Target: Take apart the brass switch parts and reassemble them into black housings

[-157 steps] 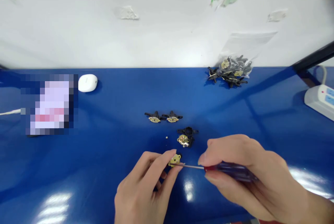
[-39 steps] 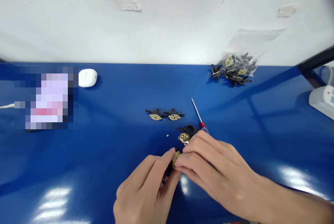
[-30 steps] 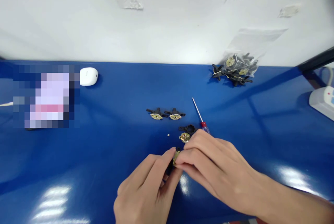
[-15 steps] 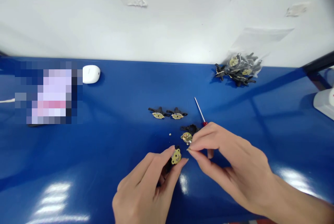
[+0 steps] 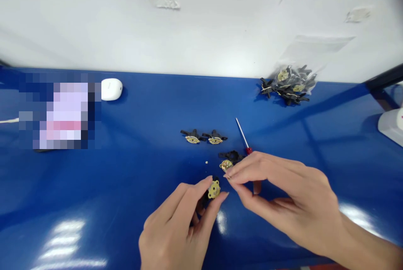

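Between the thumb and index finger of my left hand (image 5: pixel 184 219) is a black plastic part with a yellowish metal plate (image 5: pixel 214 189) facing up. My right hand (image 5: pixel 280 194) is just to its right, thumb and fingertips pinched together; whatever they grip is too small to make out. Just beyond those fingertips lie a loose round metal plate (image 5: pixel 226 165) and a black plastic housing (image 5: pixel 232 155). A screwdriver (image 5: pixel 242 133) with a red handle lies behind my right hand, its handle partly hidden. One tiny pale piece (image 5: pixel 206 162) rests left of the loose plate.
Two black parts with metal plates (image 5: pixel 192 139) (image 5: pixel 215 140) sit side by side farther back. A clear bag of similar parts (image 5: pixel 291 83) is at the back right. On the left are a white case (image 5: pixel 111 89) and a blurred-out device (image 5: pixel 67 112). A white container (image 5: pixel 392 125) stands far right.
My right fingertips have shifted slightly and pressed closer together near the loose plate. My left hand keeps its hold on the black part. The whole view has moved slightly.
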`<act>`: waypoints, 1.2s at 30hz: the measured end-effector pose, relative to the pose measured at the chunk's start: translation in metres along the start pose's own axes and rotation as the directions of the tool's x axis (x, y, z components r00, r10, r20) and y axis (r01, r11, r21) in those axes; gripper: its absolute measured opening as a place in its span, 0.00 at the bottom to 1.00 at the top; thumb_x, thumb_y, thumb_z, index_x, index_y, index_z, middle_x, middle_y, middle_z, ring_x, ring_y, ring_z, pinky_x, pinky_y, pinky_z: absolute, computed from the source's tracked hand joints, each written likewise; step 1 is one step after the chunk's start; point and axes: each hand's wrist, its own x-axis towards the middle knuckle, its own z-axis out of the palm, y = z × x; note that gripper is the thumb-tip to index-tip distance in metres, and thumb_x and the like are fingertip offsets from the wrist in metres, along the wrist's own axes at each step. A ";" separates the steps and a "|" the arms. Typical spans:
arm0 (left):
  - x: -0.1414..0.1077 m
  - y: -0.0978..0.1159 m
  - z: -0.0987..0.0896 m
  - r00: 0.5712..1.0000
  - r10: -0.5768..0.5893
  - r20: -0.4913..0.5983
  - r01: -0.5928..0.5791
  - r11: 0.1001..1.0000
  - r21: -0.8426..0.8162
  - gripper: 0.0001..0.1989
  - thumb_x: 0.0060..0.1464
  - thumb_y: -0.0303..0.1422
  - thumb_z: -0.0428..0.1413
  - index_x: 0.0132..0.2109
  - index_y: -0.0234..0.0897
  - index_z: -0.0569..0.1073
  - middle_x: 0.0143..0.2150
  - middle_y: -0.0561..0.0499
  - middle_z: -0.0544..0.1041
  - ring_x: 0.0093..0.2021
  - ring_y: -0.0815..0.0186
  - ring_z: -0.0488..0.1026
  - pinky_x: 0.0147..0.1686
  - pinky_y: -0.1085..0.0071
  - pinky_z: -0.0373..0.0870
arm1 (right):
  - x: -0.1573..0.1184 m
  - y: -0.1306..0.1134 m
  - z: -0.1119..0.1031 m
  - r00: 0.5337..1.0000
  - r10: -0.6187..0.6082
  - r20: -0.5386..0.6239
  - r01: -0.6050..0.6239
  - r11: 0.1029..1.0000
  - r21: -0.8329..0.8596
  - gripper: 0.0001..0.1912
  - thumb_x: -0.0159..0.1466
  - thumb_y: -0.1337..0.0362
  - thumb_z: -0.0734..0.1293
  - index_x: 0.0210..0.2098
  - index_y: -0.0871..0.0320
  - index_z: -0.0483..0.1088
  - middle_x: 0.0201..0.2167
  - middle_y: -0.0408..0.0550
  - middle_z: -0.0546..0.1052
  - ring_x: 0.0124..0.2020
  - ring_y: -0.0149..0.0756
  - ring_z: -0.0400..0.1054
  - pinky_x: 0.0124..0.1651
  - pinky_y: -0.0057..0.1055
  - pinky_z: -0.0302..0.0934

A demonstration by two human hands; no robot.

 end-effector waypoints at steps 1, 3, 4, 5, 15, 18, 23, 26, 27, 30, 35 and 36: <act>-0.001 0.000 0.000 1.000 -0.005 0.007 0.005 1.000 -0.001 0.08 0.76 0.41 0.60 0.53 0.47 0.82 0.31 0.63 0.81 0.24 0.74 0.76 0.31 0.76 0.74 | 0.000 0.000 0.000 1.000 0.006 0.003 -0.006 1.000 0.000 0.10 0.73 0.76 0.70 0.46 0.55 0.79 0.38 0.39 0.86 0.36 0.25 0.79 0.41 0.23 0.74; -0.002 0.000 -0.002 0.999 -0.024 0.027 0.024 1.000 0.012 0.07 0.76 0.41 0.61 0.54 0.47 0.82 0.32 0.63 0.81 0.25 0.74 0.77 0.32 0.76 0.75 | 0.001 0.000 0.000 1.000 0.019 0.002 -0.019 1.000 0.001 0.13 0.73 0.74 0.71 0.52 0.54 0.81 0.40 0.40 0.86 0.33 0.25 0.77 0.37 0.23 0.74; -0.002 0.001 -0.003 0.998 -0.040 0.039 0.039 0.999 0.027 0.07 0.75 0.40 0.61 0.55 0.48 0.82 0.31 0.63 0.81 0.25 0.74 0.77 0.33 0.76 0.75 | 0.000 0.001 0.000 1.000 0.017 -0.002 -0.017 1.000 0.006 0.15 0.74 0.74 0.71 0.56 0.54 0.81 0.41 0.41 0.86 0.33 0.25 0.77 0.36 0.24 0.74; -0.003 0.002 -0.004 0.998 -0.052 0.046 0.051 0.998 0.037 0.07 0.75 0.39 0.62 0.55 0.48 0.82 0.31 0.63 0.80 0.25 0.74 0.77 0.33 0.76 0.76 | 0.000 0.001 -0.001 1.000 0.013 -0.004 -0.013 1.000 0.013 0.17 0.74 0.74 0.70 0.58 0.54 0.81 0.43 0.43 0.86 0.34 0.25 0.77 0.37 0.24 0.74; -0.001 0.000 -0.001 0.997 -0.058 0.051 0.056 0.998 0.022 0.07 0.74 0.39 0.63 0.54 0.48 0.82 0.32 0.62 0.82 0.26 0.73 0.79 0.32 0.75 0.76 | 0.001 0.003 -0.006 0.999 0.022 0.030 -0.023 1.000 0.004 0.11 0.74 0.74 0.71 0.49 0.53 0.82 0.46 0.43 0.88 0.45 0.32 0.84 0.47 0.28 0.79; -0.002 -0.002 -0.001 0.999 -0.014 0.029 0.013 1.000 0.010 0.07 0.76 0.39 0.61 0.52 0.47 0.82 0.31 0.63 0.81 0.23 0.74 0.77 0.30 0.75 0.75 | 0.006 0.006 -0.008 0.999 0.016 0.037 -0.016 1.000 0.003 0.10 0.75 0.73 0.71 0.50 0.53 0.82 0.46 0.42 0.88 0.47 0.30 0.83 0.50 0.26 0.77; -0.004 -0.004 -0.004 0.998 -0.020 0.053 0.020 1.000 0.000 0.06 0.75 0.38 0.62 0.53 0.44 0.82 0.31 0.62 0.80 0.23 0.74 0.76 0.30 0.77 0.74 | 0.020 0.010 -0.006 0.990 -0.060 0.127 0.074 0.992 -0.107 0.09 0.78 0.72 0.68 0.50 0.58 0.82 0.46 0.48 0.86 0.44 0.33 0.79 0.47 0.33 0.75; -0.006 -0.004 -0.005 0.999 -0.014 0.040 0.015 1.000 -0.003 0.05 0.74 0.37 0.62 0.52 0.44 0.82 0.30 0.62 0.80 0.23 0.74 0.75 0.30 0.75 0.74 | 0.025 0.013 0.001 0.980 -0.087 0.180 0.117 0.980 -0.161 0.12 0.78 0.74 0.65 0.53 0.59 0.81 0.47 0.50 0.86 0.45 0.38 0.78 0.46 0.37 0.75; -0.006 -0.004 -0.005 0.999 -0.007 0.035 0.007 1.000 -0.010 0.05 0.75 0.37 0.62 0.52 0.43 0.82 0.30 0.62 0.79 0.23 0.74 0.75 0.30 0.75 0.74 | 0.026 0.014 0.003 0.978 -0.091 0.187 0.123 0.979 -0.164 0.12 0.78 0.74 0.66 0.53 0.59 0.81 0.46 0.50 0.86 0.44 0.38 0.78 0.46 0.38 0.76; -0.005 -0.004 -0.005 0.999 0.016 0.028 -0.015 1.000 -0.028 0.06 0.75 0.36 0.62 0.51 0.42 0.82 0.30 0.62 0.79 0.22 0.73 0.74 0.29 0.75 0.73 | 0.028 0.017 0.011 0.978 -0.112 0.173 0.139 0.978 -0.154 0.09 0.78 0.73 0.67 0.50 0.59 0.80 0.44 0.50 0.86 0.43 0.38 0.77 0.49 0.40 0.77; -0.001 -0.004 -0.005 0.999 0.013 0.047 -0.011 1.000 -0.025 0.05 0.74 0.35 0.62 0.52 0.43 0.82 0.31 0.62 0.79 0.23 0.73 0.75 0.29 0.75 0.74 | 0.030 0.021 0.015 0.975 -0.121 0.185 0.154 0.973 -0.175 0.09 0.78 0.73 0.66 0.50 0.60 0.79 0.44 0.51 0.85 0.43 0.38 0.76 0.52 0.42 0.76; -0.001 -0.004 -0.004 0.999 0.006 0.042 -0.006 1.000 -0.022 0.05 0.74 0.36 0.62 0.53 0.43 0.82 0.31 0.62 0.80 0.23 0.73 0.76 0.29 0.75 0.74 | 0.030 0.022 0.014 0.973 -0.113 0.200 0.150 0.972 -0.183 0.10 0.78 0.73 0.65 0.52 0.60 0.78 0.45 0.51 0.84 0.43 0.38 0.75 0.52 0.42 0.75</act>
